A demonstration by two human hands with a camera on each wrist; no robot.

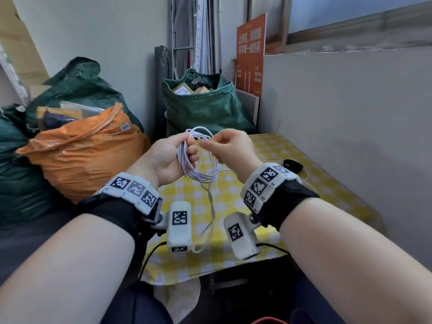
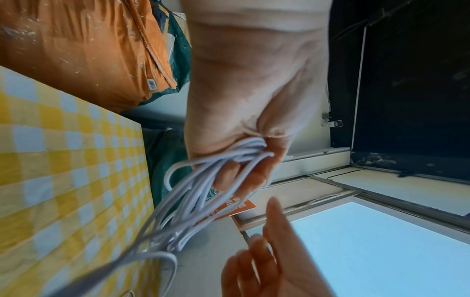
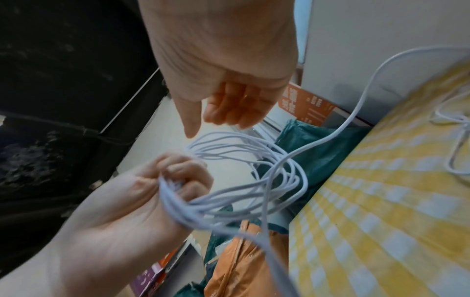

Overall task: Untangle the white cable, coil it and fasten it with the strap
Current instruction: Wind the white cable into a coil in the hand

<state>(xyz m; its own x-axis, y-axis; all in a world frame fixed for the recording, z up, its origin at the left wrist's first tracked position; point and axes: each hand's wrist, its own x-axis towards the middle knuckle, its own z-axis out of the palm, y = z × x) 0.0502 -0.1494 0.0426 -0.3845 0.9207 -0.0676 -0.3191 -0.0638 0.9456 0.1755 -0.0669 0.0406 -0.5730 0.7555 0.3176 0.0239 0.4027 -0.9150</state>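
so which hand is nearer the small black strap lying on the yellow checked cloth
Right. The right hand is up over the cloth, on the black strap's side; the left hand, gripping the coiled white cable, is farther across from it.

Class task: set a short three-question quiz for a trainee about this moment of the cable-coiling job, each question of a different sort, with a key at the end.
1. True or false: the left hand grips the coiled loops of the white cable.
2. Multiple choice: the black strap lies A) round the coil, B) on the checked tablecloth to the right, C) on the orange bag.
3. Fill in: the right hand hovers beside the coil and holds ____.

Key: 1 true; 2 B; 3 nothing, as its fingers hang relaxed in the right wrist view.
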